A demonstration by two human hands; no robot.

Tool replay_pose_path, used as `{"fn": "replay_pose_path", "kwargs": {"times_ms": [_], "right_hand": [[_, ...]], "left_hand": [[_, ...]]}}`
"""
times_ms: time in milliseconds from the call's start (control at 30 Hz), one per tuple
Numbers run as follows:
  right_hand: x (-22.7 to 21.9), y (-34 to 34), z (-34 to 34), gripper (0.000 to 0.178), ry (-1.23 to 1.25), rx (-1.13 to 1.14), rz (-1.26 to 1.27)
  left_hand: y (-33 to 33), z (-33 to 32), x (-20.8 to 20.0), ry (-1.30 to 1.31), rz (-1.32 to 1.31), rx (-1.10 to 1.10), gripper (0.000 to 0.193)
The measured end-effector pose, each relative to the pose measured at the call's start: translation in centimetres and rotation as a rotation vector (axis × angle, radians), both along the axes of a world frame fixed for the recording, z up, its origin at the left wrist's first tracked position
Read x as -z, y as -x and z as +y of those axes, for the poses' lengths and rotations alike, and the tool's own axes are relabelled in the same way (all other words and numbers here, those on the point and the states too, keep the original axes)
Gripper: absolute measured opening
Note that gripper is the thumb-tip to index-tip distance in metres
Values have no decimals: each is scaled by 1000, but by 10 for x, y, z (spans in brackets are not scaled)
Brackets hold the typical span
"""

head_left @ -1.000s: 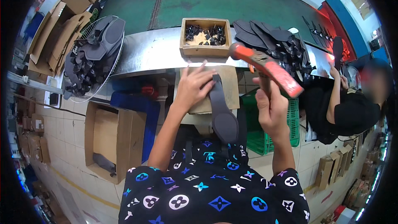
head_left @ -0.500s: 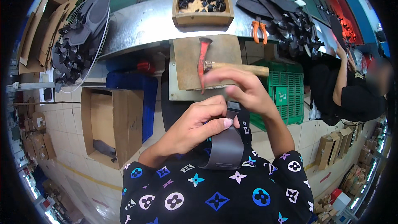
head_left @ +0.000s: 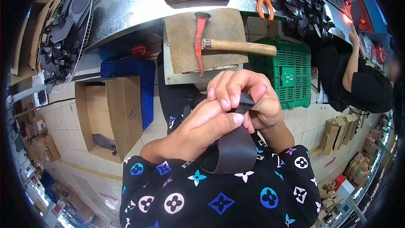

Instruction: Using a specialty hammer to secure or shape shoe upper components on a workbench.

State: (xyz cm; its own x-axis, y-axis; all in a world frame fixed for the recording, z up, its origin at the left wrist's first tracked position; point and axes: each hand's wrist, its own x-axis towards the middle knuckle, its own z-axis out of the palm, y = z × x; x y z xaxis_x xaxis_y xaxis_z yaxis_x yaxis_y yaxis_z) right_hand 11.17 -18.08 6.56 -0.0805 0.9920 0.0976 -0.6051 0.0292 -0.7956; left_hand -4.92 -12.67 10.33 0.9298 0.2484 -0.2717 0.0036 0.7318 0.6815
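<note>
Right hand [head_left: 249, 90] had moved in from by the hammer [head_left: 238, 47] to the dark sole piece [head_left: 238, 152] since the earlier frame.
Board [head_left: 181, 29] lay beyond both hands, hammer atop; dark sole piece sat on their near side, long axis curving toward the torso [head_left: 219, 198]. Left hand [head_left: 202, 126], nearer its broad part, was closed, thumb on the neck; right hand, fingers curled, held the black tip [head_left: 243, 103].

Orange-handled pliers [head_left: 260, 6] lie at the front edge of the metal worktop [head_left: 122, 10], toward its right. A wire basket [head_left: 89, 21] heaped with dark pieces stands by its left end; a person in black [head_left: 367, 86] is near its right end. On the floor [head_left: 69, 128], a green crate [head_left: 300, 74] stands below the front edge, and an open cardboard box [head_left: 124, 109] sits against a blue crate [head_left: 147, 88].
</note>
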Motion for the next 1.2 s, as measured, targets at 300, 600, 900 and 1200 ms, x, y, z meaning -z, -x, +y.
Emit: {"fn": "replay_pose_path", "kwargs": {"times_ms": [300, 600, 900, 1200], "right_hand": [[3, 1, 5, 51, -72, 91, -76], [1, -20, -11, 24, -190, 296, -696], [29, -39, 13, 51, -72, 160, -614], [10, -200, 57, 32, 36, 1070, -969]], "left_hand": [[0, 6, 0, -9, 12, 6, 28], [-11, 2, 27, -639, 92, -14, 33], [-4, 44, 8, -899, 403, -166, 28], [194, 251, -60, -1581, 708, -1459, 41]]}}
